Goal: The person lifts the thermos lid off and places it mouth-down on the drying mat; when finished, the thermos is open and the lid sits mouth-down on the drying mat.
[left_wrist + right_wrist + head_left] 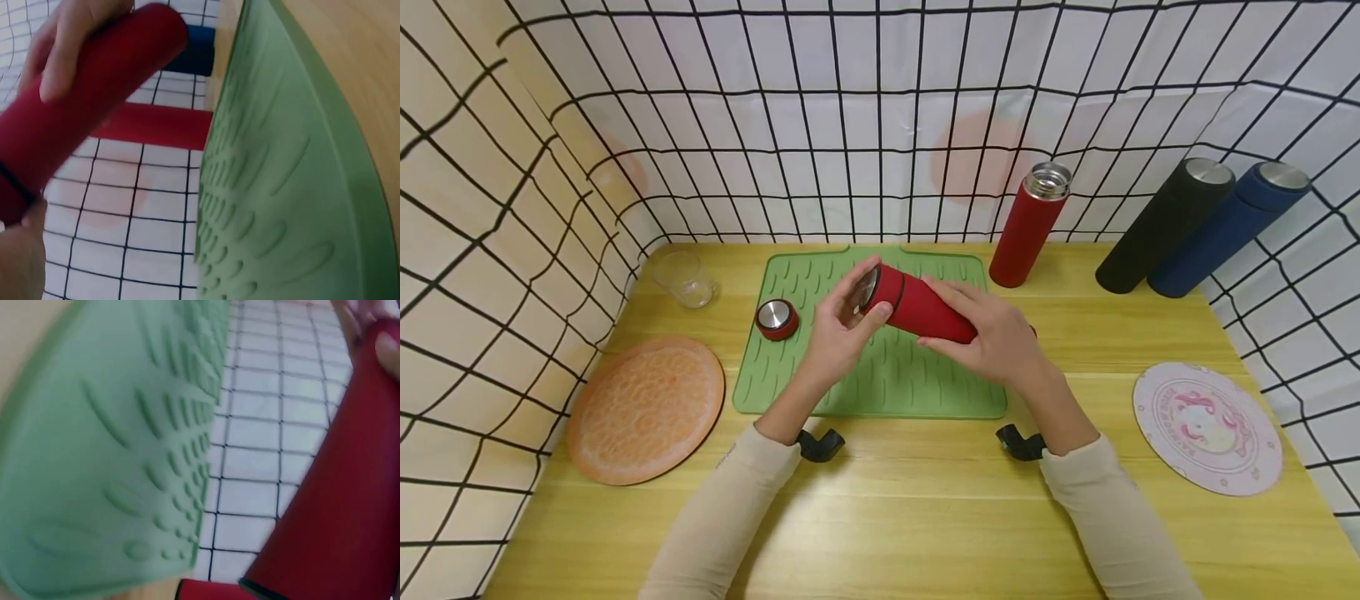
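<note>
A red flask (925, 310) is held tilted above the green mat (880, 383), its capped end up and to the left. My left hand (844, 321) grips that capped end, thumb on the near side. The right hand (988, 329) is wrapped round the flask's lower body. In the left wrist view the red flask (94, 87) crosses the upper left; in the right wrist view the flask (344, 487) fills the right side. A red lid with a silver top (774, 318) sits on the mat's left part.
An uncapped red flask (1028, 225) stands behind the mat's right corner. Black (1165, 225) and blue (1228, 229) flasks stand at the back right. A clear glass (688, 283) is at the back left. Round mats lie left (647, 408) and right (1208, 427). Wire grid surrounds the table.
</note>
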Demonstrator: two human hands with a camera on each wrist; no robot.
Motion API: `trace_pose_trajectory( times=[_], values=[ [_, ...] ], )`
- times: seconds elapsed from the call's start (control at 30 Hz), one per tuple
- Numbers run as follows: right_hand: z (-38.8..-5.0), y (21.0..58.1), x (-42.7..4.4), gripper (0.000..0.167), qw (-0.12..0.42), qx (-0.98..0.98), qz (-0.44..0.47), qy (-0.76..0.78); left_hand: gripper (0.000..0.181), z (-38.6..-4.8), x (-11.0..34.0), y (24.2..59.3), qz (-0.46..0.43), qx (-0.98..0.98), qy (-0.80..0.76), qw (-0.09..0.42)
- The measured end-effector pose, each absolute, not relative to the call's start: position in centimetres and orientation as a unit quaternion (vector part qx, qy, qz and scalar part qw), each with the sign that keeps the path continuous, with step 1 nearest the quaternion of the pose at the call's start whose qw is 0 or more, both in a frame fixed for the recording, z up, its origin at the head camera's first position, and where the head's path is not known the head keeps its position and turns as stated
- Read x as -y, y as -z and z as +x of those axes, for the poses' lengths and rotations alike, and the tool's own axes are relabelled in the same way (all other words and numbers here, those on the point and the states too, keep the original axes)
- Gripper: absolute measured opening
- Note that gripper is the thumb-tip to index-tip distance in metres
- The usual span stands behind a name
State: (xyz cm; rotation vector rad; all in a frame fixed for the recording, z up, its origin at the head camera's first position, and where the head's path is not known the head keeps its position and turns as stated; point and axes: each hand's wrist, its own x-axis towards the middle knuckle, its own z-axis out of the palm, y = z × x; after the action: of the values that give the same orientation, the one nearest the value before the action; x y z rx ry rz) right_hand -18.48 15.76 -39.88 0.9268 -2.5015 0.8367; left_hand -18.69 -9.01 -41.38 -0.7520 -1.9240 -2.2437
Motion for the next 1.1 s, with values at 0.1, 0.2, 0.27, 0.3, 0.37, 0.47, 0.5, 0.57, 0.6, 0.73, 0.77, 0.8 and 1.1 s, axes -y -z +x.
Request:
trace_pose_trajectory(
  times=[0.1, 0.2, 0.27, 0.3, 0.37, 0.47, 0.5, 0.57, 0.6, 0.73, 0.77, 0.8, 1.1],
  values=[
    [-18.4, 39.2, -16.7, 0.078, 0.114, 0.872, 0.335, -0.338, 0.077, -18.8, 9.3, 41.2, -0.305, 0.607, 0.733, 0.026],
    [-18.2, 38.7, -17.4, 0.078, 0.059, 0.856, 0.343, -0.383, 0.076, -18.8, 9.7, 40.7, -0.374, 0.584, 0.72, 0.004],
    [-18.1, 38.5, -17.4, 0.079, 0.037, 0.848, 0.347, -0.399, 0.076, -18.8, 10.0, 40.4, -0.402, 0.574, 0.713, -0.005],
    [-18.1, 38.4, -17.4, 0.079, 0.027, 0.844, 0.347, -0.408, 0.076, -18.7, 10.2, 40.3, -0.41, 0.571, 0.711, -0.007],
    [-18.0, 38.4, -17.2, 0.078, 0.017, 0.84, 0.346, -0.417, 0.078, -18.7, 10.3, 40.1, -0.408, 0.572, 0.712, -0.005],
    [-18.0, 38.4, -17.0, 0.076, 0.021, 0.843, 0.346, -0.412, 0.079, -18.5, 10.1, 40.0, -0.383, 0.584, 0.716, 0.01],
    [-18.0, 38.5, -16.9, 0.076, 0.031, 0.845, 0.345, -0.407, 0.08, -18.4, 10.0, 39.9, -0.371, 0.589, 0.718, 0.015],
    [-18.0, 38.6, -16.7, 0.077, 0.067, 0.853, 0.343, -0.387, 0.08, -18.3, 9.7, 39.8, -0.341, 0.599, 0.724, 0.027],
    [-18.0, 38.6, -16.6, 0.078, 0.089, 0.857, 0.344, -0.373, 0.08, -18.2, 9.6, 39.8, -0.321, 0.606, 0.727, 0.034],
    [-17.8, 38.5, -16.0, 0.08, 0.18, 0.864, 0.348, -0.316, 0.077, -17.9, 9.2, 39.6, -0.225, 0.629, 0.742, 0.056],
    [-17.8, 38.5, -16.0, 0.08, 0.193, 0.865, 0.349, -0.305, 0.077, -17.9, 9.1, 39.6, -0.209, 0.631, 0.745, 0.06],
    [-17.7, 38.4, -15.9, 0.079, 0.196, 0.866, 0.35, -0.3, 0.078, -17.9, 9.2, 39.6, -0.201, 0.631, 0.747, 0.063],
    [-17.3, 38.0, -16.7, 0.078, 0.069, 0.862, 0.329, -0.38, 0.075, -18.6, 9.9, 39.9, -0.383, 0.553, 0.74, 0.009]
  ],
)
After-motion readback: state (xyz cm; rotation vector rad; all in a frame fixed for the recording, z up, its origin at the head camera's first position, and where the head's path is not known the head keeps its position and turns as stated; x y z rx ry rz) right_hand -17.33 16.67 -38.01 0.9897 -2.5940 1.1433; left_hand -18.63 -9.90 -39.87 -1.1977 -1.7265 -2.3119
